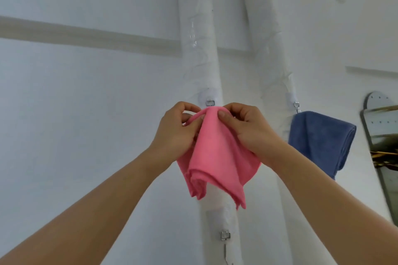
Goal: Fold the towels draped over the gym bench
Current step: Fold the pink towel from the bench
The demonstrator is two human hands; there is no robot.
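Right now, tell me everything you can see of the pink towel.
The pink towel is a soft, plain cloth, folded over into several layers and bunched, with loose corners hanging down at the bottom. It hangs in the air in front of a white padded post. The left hand and the right hand pinch its top edge between thumbs and fingers, close together, just below a metal hook.

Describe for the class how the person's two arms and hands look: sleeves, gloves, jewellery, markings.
Both forearms are bare up to the frame edge, with no sleeves showing. The left hand and right hand wear no gloves, and no rings, watch or markings are visible. Fingernails are short and unpainted.
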